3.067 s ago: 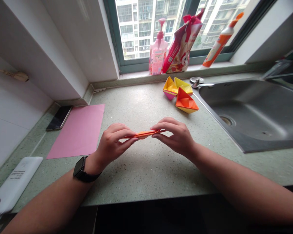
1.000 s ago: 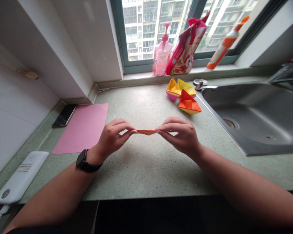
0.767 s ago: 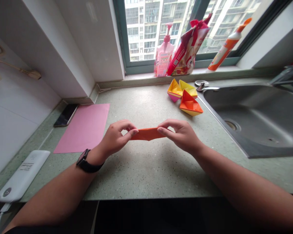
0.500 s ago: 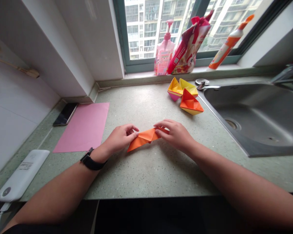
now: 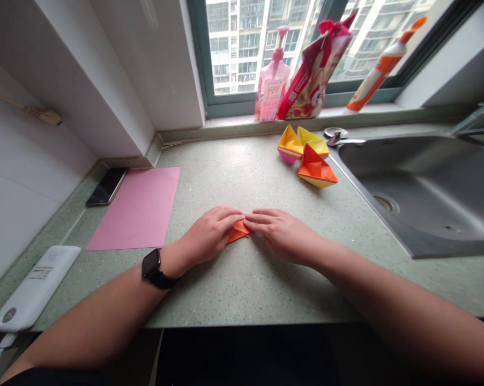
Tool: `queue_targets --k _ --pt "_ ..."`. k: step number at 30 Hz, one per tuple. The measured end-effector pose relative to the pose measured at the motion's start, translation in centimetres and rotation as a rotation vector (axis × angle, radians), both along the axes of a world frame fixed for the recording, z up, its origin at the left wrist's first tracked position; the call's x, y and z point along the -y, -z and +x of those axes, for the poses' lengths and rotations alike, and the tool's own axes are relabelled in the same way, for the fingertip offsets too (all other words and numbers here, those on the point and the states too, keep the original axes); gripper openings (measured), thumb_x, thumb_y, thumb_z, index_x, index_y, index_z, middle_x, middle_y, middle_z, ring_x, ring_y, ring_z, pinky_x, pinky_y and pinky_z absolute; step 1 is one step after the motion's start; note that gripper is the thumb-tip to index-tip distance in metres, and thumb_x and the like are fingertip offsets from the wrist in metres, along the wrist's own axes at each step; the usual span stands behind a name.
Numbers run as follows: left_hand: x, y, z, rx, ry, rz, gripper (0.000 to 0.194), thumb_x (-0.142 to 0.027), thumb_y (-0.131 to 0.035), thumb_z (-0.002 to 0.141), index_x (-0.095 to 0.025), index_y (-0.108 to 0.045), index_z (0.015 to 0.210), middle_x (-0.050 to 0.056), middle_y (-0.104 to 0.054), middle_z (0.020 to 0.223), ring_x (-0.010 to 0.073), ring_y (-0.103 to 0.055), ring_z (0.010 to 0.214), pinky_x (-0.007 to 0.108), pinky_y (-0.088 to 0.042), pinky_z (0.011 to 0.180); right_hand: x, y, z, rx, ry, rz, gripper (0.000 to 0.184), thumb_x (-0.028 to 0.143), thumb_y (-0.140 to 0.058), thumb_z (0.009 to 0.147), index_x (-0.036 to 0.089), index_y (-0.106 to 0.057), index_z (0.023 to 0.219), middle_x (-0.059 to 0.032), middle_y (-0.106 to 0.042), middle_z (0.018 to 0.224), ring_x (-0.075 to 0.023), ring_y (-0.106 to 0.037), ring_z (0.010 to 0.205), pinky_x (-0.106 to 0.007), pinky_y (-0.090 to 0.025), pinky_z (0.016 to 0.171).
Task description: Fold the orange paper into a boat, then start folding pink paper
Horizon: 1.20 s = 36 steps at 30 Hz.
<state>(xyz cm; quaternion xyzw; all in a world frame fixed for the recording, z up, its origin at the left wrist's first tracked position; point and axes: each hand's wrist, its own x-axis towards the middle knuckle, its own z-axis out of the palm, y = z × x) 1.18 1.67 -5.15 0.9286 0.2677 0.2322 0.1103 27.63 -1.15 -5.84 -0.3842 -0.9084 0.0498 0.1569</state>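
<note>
The left hand point(image 5: 213, 231) and the right hand point(image 5: 280, 233) lie flat-fingered over the folded orange paper point(image 5: 238, 231) at the center of the frame, fingertips meeting or nearly so. Both press on it from above, neither gripping; the paper shows below and between the fingers, on the speckled countertop point(image 5: 225, 289). A black smartwatch point(image 5: 151, 264) circles the left wrist. Left of that hand, a pink paper sheet point(image 5: 137, 209) lies flat, with a smartphone point(image 5: 107, 186) at its upper left edge. A white power bank point(image 5: 35, 289) sits at lower left. Beyond the right hand, upper right of center, an orange paper boat point(image 5: 317, 169) stands before two yellow paper boats point(image 5: 290, 143), near the sink point(image 5: 422, 198).
</note>
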Motion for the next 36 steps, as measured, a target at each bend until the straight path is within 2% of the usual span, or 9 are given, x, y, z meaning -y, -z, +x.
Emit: queue_targets --k 4,6,9,12,17,21,28,32,36 --pt "1.2 0.4 -0.1 -0.239 0.084 -0.059 0.054 -0.033 -0.046 0.117 -0.016 -0.041 0.168 0.018 -0.046 0.173 0.0285 -0.044 0.163 0.055 -0.033 0.135 0.7 0.1 0.2 0.148 -0.002 0.0 0.053 0.012 -0.06 0.099 0.021 -0.071 0.15 -0.0122 -0.066 0.158 -0.0319 -0.06 0.149 -0.054 -0.05 0.122" --pt "1.6 0.5 -0.3 -0.36 0.079 -0.096 0.065 -0.043 -0.044 0.118 -0.015 -0.029 0.174 0.019 -0.032 0.18 0.0294 -0.029 0.169 0.054 -0.023 0.138 1.0 0.0 0.2 0.195 0.005 -0.011 0.055 0.013 -0.059 0.1 0.02 -0.067 0.154 -0.0118 -0.06 0.163 -0.033 -0.056 0.153 -0.054 -0.049 0.123" --pt "1.6 0.4 -0.7 -0.444 0.074 -0.132 0.072 -0.049 -0.041 0.118 -0.016 -0.019 0.178 0.016 -0.023 0.183 0.0288 -0.018 0.173 0.054 -0.011 0.14 1.3 -0.2 0.1 0.231 0.028 -0.013 0.06 0.014 -0.058 0.099 0.022 -0.063 0.158 -0.0097 -0.056 0.167 -0.0349 -0.056 0.153 -0.055 -0.05 0.121" --pt "1.3 0.4 -0.9 -0.459 0.088 -0.147 0.073 -0.051 -0.041 0.117 -0.023 -0.016 0.179 0.013 -0.023 0.184 0.0281 -0.018 0.173 0.053 -0.009 0.14 1.7 -0.4 0.2 0.254 0.067 0.006 0.061 0.013 -0.059 0.097 0.021 -0.063 0.158 -0.0112 -0.059 0.165 -0.0358 -0.059 0.15 -0.054 -0.054 0.117" --pt "0.9 0.0 -1.1 -0.465 0.105 -0.158 0.068 -0.049 -0.043 0.117 -0.032 -0.02 0.179 0.008 -0.022 0.185 0.03 -0.021 0.172 0.054 -0.011 0.139 2.0 -0.9 0.4 0.252 0.122 0.005 0.057 0.012 -0.059 0.097 0.019 -0.067 0.153 -0.0131 -0.064 0.159 -0.0348 -0.065 0.143 -0.053 -0.056 0.112" --pt "0.8 -0.5 -1.0 -0.544 0.094 -0.186 0.068 -0.052 -0.041 0.117 -0.035 -0.019 0.179 0.005 -0.017 0.186 0.0313 -0.016 0.173 0.056 -0.006 0.139 1.6 -1.4 0.0 0.236 0.156 -0.02 0.051 0.011 -0.057 0.098 0.019 -0.073 0.146 -0.0096 -0.07 0.154 -0.0316 -0.068 0.139 -0.05 -0.054 0.116" --pt "1.2 -0.3 -0.8 -0.621 0.047 -0.181 0.072 -0.057 -0.031 0.118 -0.029 -0.01 0.18 0.005 -0.011 0.186 0.0305 -0.008 0.174 0.056 0.005 0.139 1.1 -1.3 -0.5 0.265 0.193 -0.075 0.058 0.012 -0.053 0.1 0.023 -0.066 0.155 -0.005 -0.062 0.163 -0.0296 -0.061 0.147 -0.051 -0.046 0.124" --pt "1.9 -0.4 -2.3 -0.622 0.031 -0.17 0.071 -0.056 -0.025 0.119 -0.025 -0.007 0.18 0.006 -0.015 0.186 0.0285 -0.01 0.174 0.053 0.004 0.139 1.2 -1.3 -0.4 0.29 0.212 -0.101 0.058 0.016 -0.052 0.102 0.026 -0.064 0.158 -0.0044 -0.058 0.167 -0.0328 -0.058 0.15 -0.055 -0.044 0.124" --pt "2.8 -0.6 -4.2 -0.628 -0.009 -0.164 0.069 -0.054 -0.026 0.119 -0.027 -0.009 0.18 0.005 -0.017 0.185 0.0286 -0.013 0.173 0.053 0.002 0.14 1.1 -1.4 -0.3 0.313 0.19 -0.122 0.059 0.017 -0.046 0.104 0.024 -0.061 0.16 -0.0046 -0.055 0.169 -0.0355 -0.055 0.152 -0.058 -0.043 0.124"
